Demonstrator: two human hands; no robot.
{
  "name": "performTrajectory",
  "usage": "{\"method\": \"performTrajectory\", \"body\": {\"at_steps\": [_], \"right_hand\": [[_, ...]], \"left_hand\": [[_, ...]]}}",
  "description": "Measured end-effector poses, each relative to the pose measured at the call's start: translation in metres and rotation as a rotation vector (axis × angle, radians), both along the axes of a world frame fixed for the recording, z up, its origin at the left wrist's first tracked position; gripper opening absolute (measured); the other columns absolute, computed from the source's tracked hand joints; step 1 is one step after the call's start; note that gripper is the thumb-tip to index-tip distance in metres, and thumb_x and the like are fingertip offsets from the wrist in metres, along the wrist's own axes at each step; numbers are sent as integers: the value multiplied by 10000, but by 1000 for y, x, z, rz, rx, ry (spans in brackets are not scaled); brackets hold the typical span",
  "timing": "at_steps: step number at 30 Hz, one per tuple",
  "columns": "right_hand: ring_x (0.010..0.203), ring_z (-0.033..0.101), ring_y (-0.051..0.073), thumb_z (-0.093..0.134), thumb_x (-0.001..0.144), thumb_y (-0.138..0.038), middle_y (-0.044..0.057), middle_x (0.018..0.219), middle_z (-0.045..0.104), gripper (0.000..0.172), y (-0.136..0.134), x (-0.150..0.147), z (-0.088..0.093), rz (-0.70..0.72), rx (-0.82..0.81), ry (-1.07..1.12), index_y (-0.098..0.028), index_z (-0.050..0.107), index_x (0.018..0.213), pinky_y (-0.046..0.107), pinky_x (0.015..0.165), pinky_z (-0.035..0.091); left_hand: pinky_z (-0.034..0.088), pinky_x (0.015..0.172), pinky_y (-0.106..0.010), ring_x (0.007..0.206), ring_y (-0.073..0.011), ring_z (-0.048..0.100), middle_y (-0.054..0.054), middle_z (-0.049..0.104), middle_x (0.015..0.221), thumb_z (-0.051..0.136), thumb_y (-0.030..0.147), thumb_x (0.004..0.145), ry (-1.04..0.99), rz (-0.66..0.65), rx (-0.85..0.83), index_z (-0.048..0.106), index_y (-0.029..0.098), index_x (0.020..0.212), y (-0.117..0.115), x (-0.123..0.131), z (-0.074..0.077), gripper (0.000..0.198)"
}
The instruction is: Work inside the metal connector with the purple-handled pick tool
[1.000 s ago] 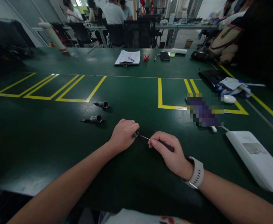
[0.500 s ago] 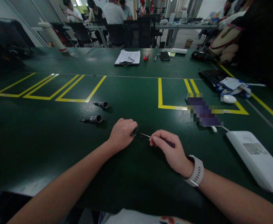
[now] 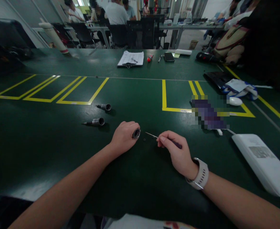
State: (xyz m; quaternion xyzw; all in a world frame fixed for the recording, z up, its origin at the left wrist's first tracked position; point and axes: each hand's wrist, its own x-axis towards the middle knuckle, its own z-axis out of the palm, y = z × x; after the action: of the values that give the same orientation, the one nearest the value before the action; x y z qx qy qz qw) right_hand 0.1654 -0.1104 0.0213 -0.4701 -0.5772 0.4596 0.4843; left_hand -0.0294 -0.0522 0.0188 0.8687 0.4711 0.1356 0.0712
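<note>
A hollow metal cylinder (image 3: 136,133) is wrapped in the closed fingers of my left hand (image 3: 124,137), its round open end turned to the right. My right hand (image 3: 173,147) pinches a thin screwdriver (image 3: 177,144) with a dark handle. Its slim shaft points left, the tip just short of the cylinder's opening. Two tiny dark rings lie on the table between my hands: one ring (image 3: 144,140) near the cylinder, another ring (image 3: 153,137) under the shaft. Beyond my left hand lie two similar metal parts with thin stems, a nearer part (image 3: 98,121) and a farther part (image 3: 106,107).
The green table (image 3: 58,140) carries yellow tape outlines (image 3: 164,95). On the right are a white power bank (image 3: 261,162), a blurred phone (image 3: 209,114) with a cable, and a white case (image 3: 235,101). A clipboard (image 3: 130,58) lies farther back. People sit beyond.
The screwdriver has drawn back to the right, its tip now clear of the cylinder. My left hand has turned the cylinder's open end more toward me. A second small ring now shows.
</note>
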Motion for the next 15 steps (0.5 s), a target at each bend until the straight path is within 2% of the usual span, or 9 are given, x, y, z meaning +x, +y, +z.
{"method": "performTrajectory", "body": {"at_steps": [5,9,12,15], "right_hand": [[681,533,152,508,856,-250,3,718,583,153,6,0,-10,-195,5,97,-183,613,768,285,633,412],[700,538,154,519,857,-262,4,737,591,138,7,-2,-12,-177,-9,112,-190,620,797,291,652,417],[717,545,155,519,861,-259,3,746,596,133,6,-3,-11,-154,4,114,-196,622,806,293,666,421],[718,544,154,512,866,-246,3,749,595,130,4,-2,-9,-156,38,104,-199,619,810,293,667,422]], "left_hand": [[378,599,-271,660,-141,516,8,547,737,586,333,780,-219,87,-57,498,168,784,-1,1,-2,187],[401,555,-240,634,-117,508,24,532,749,681,392,689,-431,181,-106,468,169,830,-1,1,-2,338],[434,623,-264,711,-135,527,0,550,787,707,384,669,-463,119,-77,508,160,791,1,0,-1,323],[450,696,-287,801,-156,549,-20,581,852,717,361,671,-467,34,-83,578,170,845,1,0,1,294]]}}
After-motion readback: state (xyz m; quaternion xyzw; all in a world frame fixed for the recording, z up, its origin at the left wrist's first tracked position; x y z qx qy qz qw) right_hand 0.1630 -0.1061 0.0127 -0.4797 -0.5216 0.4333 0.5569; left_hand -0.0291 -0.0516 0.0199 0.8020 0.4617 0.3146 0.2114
